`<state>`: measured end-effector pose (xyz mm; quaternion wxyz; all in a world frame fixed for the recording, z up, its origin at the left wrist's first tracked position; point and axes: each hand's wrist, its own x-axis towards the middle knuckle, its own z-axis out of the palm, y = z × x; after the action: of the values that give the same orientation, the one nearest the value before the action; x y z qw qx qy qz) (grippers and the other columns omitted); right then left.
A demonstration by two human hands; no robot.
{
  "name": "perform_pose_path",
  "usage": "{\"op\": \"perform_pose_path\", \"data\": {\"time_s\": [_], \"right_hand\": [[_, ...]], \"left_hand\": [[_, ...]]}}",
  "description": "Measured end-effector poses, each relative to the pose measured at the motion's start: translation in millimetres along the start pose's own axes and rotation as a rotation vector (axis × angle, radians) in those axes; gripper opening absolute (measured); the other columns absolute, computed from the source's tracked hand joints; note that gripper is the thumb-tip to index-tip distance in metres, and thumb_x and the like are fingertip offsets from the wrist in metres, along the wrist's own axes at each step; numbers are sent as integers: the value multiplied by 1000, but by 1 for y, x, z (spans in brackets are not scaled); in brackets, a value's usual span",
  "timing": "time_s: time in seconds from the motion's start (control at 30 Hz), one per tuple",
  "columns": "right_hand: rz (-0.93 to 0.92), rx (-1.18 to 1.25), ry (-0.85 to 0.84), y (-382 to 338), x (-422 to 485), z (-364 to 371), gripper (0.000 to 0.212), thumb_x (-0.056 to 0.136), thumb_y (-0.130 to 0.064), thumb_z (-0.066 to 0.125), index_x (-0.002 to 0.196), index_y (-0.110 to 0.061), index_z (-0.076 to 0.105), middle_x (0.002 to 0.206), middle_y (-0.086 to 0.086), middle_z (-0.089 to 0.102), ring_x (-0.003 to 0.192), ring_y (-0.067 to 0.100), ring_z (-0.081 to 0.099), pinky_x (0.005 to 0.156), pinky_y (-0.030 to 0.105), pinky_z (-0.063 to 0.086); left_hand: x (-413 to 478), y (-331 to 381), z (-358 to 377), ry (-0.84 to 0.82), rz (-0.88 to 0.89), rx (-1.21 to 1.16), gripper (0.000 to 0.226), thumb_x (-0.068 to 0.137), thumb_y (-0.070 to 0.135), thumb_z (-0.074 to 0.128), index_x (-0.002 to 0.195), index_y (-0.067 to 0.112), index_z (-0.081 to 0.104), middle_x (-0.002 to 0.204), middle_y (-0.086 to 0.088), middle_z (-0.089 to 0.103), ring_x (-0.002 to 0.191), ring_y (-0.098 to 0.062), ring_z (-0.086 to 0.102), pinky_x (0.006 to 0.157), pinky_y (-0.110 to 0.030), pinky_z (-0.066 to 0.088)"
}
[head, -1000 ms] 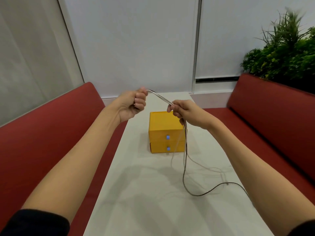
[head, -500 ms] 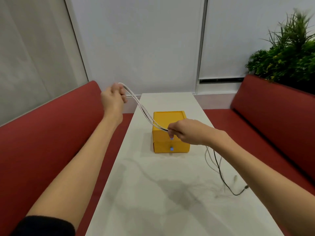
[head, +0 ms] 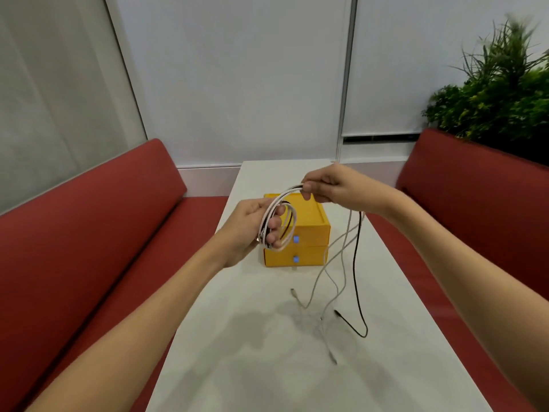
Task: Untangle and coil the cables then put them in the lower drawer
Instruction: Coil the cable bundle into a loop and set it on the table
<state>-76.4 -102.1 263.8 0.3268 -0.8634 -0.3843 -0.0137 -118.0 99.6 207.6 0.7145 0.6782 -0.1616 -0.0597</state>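
Several thin cables [head: 341, 257], white ones and a black one, run together as a bundle. My left hand [head: 252, 227] grips a loop of the bundle in front of the yellow drawer box [head: 312, 224]. My right hand [head: 332, 188] pinches the same bundle a little higher and to the right, above the box. From the right hand the loose ends hang down to the white table [head: 267, 352], where their plugs lie. The box has two shut drawers, each with a small blue knob; the lower drawer [head: 309, 258] sits just below the loop.
Red bench seats [head: 89, 233] flank the narrow table on both sides. A green plant [head: 499, 99] stands behind the right backrest. A white wall closes the table's far end.
Both hands have come together in front of the box. The stretched bundle is now bent into a loop in my left hand, and my right hand has risen above the box.
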Motion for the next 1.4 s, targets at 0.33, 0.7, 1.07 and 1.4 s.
{"op": "perform_pose_path", "data": {"time_s": [0.33,0.7,1.07,1.4], "right_hand": [[282,887,-60,25,-2,33,29,102,-24,35,79,-16,50,68,-2,57,45,11,37,47,26,20],[342,668,-108,26,-5,40,33,101,-20,37,70,-14,46,63,0,50,44,9,23,41,20,19],[250,490,-29,24,-1,35,35,100,-12,42,66,-8,48,72,17,52,42,9,25,40,18,23],[401,525,-121,33,-7,39,24,95,-34,55,100,-11,53,58,0,48,40,10,22,38,20,19]], "left_hand": [[11,-2,8,-85,-301,-541,34,97,5,24,75,14,49,43,11,34,28,-3,28,30,-12,31],[8,-10,-4,-86,-186,159,23,100,11,44,81,6,57,62,-2,65,54,-17,65,61,-29,57],[12,-19,8,13,-231,-166,37,98,41,42,81,10,53,51,5,41,42,-10,43,53,-26,52],[14,-23,-3,-118,-164,226,32,97,30,51,77,5,58,57,-2,58,53,-18,64,60,-29,55]]}}
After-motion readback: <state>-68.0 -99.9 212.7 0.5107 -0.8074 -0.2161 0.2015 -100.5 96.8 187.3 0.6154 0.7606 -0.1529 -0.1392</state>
